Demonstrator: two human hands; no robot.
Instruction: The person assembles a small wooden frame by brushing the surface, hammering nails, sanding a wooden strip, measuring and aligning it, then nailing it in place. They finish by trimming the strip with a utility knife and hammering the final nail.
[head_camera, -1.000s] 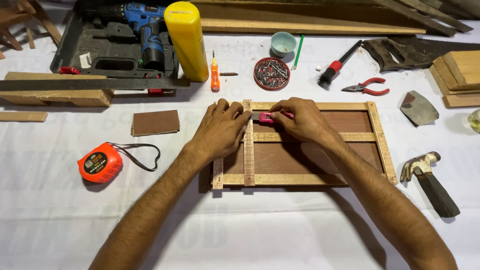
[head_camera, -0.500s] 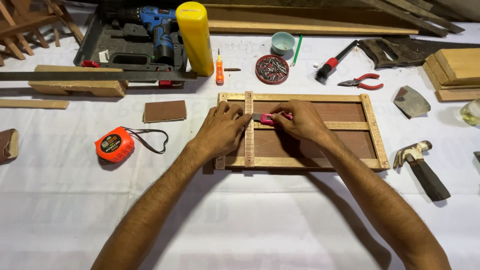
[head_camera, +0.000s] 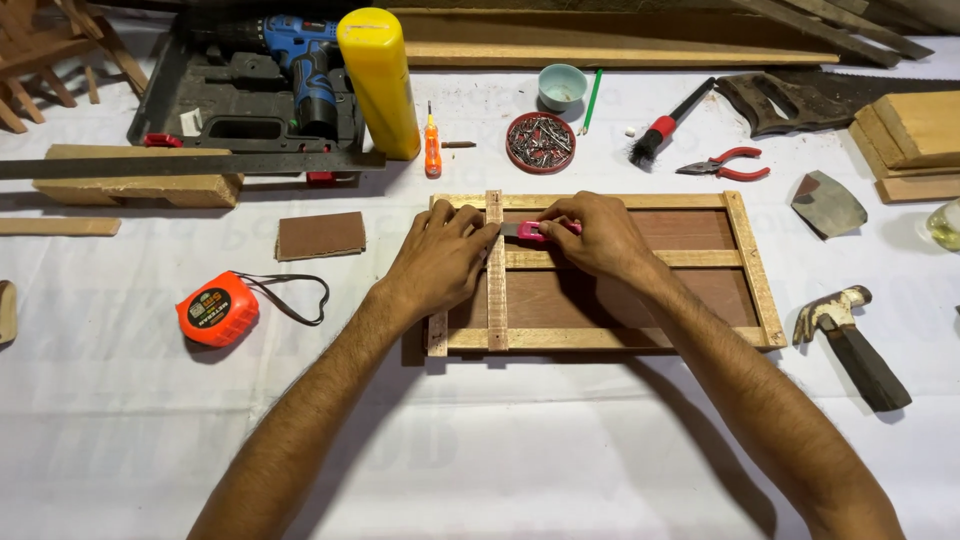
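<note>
My two forearms reach up from the near edge over the white-covered tabletop (head_camera: 520, 450). My left hand (head_camera: 440, 262) lies flat, fingers spread, pressing on the left end of the wooden frame (head_camera: 745, 265) and steadying the upright wooden strip (head_camera: 496, 300) that crosses it. My right hand (head_camera: 598, 238) sits just beside that strip, fingers pinched shut around a small pink knife (head_camera: 530, 231) whose tip meets the strip near the frame's top rail. The frame lies flat in the middle of the tabletop, a brown panel showing between its pale rails.

To my left, an orange tape measure (head_camera: 216, 310) lies with its black loop, and a brown sanding block (head_camera: 320, 235) sits a little beyond it. To my right, a hammer (head_camera: 850, 335) lies near the frame's corner, with a grey trowel blade (head_camera: 828, 205) farther up.

Beyond the frame stand an orange screwdriver (head_camera: 432, 150), a round tin of screws (head_camera: 540, 142), red-handled pliers (head_camera: 730, 165) and a small brush (head_camera: 660, 132). A tall yellow can (head_camera: 380, 80) stands beside the open case holding a blue drill (head_camera: 300, 65), with a steel ruler (head_camera: 190, 163) lying across a wood block. Farthest off are a small teal bowl (head_camera: 562, 85), a handsaw (head_camera: 800, 95) and long boards (head_camera: 600, 40).
</note>
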